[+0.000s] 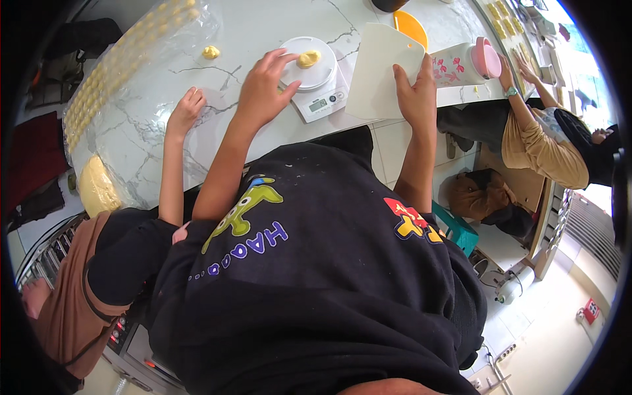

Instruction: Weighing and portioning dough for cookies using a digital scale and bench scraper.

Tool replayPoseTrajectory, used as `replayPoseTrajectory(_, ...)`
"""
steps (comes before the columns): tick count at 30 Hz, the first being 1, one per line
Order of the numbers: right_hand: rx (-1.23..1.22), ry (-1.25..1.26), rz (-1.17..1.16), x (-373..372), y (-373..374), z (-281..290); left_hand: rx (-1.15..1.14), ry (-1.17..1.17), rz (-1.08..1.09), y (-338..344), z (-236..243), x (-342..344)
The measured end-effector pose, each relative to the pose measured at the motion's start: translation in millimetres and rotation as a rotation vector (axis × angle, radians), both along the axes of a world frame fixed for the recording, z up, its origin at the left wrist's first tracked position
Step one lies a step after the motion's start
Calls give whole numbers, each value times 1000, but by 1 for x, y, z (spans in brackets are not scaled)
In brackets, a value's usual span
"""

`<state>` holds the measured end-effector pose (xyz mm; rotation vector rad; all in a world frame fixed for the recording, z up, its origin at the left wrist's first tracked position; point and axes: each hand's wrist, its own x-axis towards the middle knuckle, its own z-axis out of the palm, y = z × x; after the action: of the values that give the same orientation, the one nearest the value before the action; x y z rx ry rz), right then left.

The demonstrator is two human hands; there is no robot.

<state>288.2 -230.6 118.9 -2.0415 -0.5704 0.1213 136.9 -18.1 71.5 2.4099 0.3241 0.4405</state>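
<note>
A white digital kitchen scale (320,104) stands on the marble-patterned table, with a round white plate (322,78) on top. A small piece of yellow dough (309,58) lies on that plate. My left hand (264,91) is at the plate's left rim, its fingers apart and nothing in them; whether the fingertips touch the plate I cannot tell. In my right hand (417,95) is a flat white dough scraper (378,69), gripped at its right edge between thumb and fingers. Left of the scale, another dough piece (210,52) rests on the table.
Rows of dough balls (108,82) lie on plastic at the left, with a large wrapped dough lump (99,184). A co-worker's hand (187,113) rests left of mine. Right of the scraper are a pink-lidded bottle (454,64), a yellow-orange plastic piece (413,28) and another person (543,141).
</note>
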Motion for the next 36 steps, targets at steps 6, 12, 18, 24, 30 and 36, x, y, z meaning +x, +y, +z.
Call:
replayPoseTrajectory(6,-15,-57,41,-8,-3,-1,-37,161,76,10,-13,6)
replayPoseTrajectory(12,-89,55,274,-30,13,-6,-381,301,168,44,-53,-59)
replayPoseTrajectory(18,-93,39,203,-9,18,-4,-551,187,190,31,-69,-79)
replayPoseTrajectory(24,-65,-63,57,7,-7,2,-217,-14,190,17,-31,-38)
replayPoseTrajectory(30,-88,-93,77,-9,-9,4,255,-91,-102,-2,-52,38)
replayPoseTrajectory(36,-103,-70,70,-16,-13,4,-118,-255,39,25,-57,41)
